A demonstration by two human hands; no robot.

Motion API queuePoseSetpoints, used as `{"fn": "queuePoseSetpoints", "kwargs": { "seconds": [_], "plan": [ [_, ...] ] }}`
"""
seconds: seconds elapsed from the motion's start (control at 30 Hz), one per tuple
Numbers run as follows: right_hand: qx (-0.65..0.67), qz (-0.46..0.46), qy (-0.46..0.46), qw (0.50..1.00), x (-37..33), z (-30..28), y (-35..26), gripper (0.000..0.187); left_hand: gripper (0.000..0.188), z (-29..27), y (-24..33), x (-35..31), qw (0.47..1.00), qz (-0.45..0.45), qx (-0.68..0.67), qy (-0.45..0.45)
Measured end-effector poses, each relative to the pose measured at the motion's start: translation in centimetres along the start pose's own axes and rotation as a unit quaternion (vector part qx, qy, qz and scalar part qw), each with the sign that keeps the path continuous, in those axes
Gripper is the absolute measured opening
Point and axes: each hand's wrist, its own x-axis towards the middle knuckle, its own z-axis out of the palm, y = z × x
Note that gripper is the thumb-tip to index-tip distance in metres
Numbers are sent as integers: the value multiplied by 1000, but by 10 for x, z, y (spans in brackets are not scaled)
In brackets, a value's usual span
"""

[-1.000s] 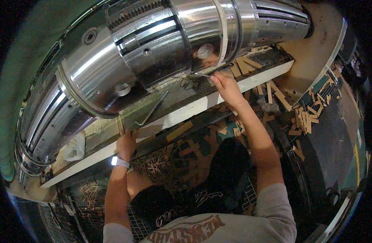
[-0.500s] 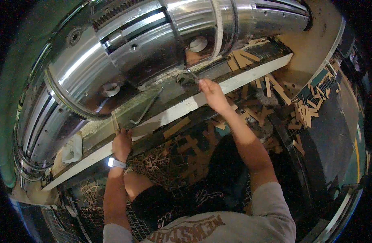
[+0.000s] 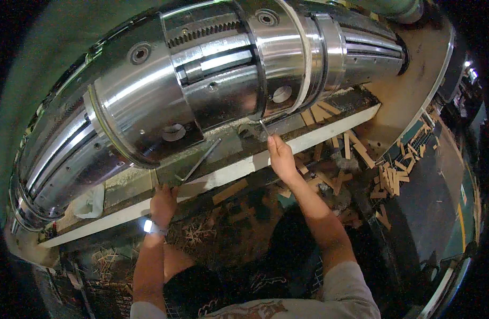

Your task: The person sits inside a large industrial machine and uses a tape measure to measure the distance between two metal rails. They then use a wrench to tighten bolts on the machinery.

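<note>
My right hand (image 3: 280, 155) is closed on a thin metal rod (image 3: 263, 128), whose bright tip points up toward the underside of a big polished metal cylinder (image 3: 223, 90). Beside that rod, a dull rounded metal piece (image 3: 248, 131) rests on the ledge. My left hand (image 3: 163, 202), with a lit watch on its wrist, is at the front of the ledge with its fingers curled. A thin brown strip (image 3: 154, 176) runs up from these fingers; whether they grip it is hidden. Between my hands, an L-shaped hex key (image 3: 201, 160) lies on the ledge.
A pale beam (image 3: 329, 131) edges the ledge beneath the cylinder. Wood-coloured strips (image 3: 390, 179) lie heaped on the floor at right, with more below the beam. A whitish plastic bag (image 3: 90, 203) sits at the ledge's left. The cylinder carries toothed racks and bolt holes.
The view has tilted upward, so the cylinder and ledge sit lower in the picture and more of the cylinder's top shows. Both hands keep about the same places on the ledge.
</note>
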Motion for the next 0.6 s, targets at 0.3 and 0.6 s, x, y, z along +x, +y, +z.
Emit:
{"fn": "queuePoseSetpoints", "kwargs": {
  "seconds": [0.3,0.6],
  "plan": [
    [-5,16,60,998,-9,6,-2,35,36,-25,16,2,993,-48,-18,-105],
    [-1,29,97,995,-6,19,3,39,38,3,-44,-18,999,38,7,31]
  ]
}}
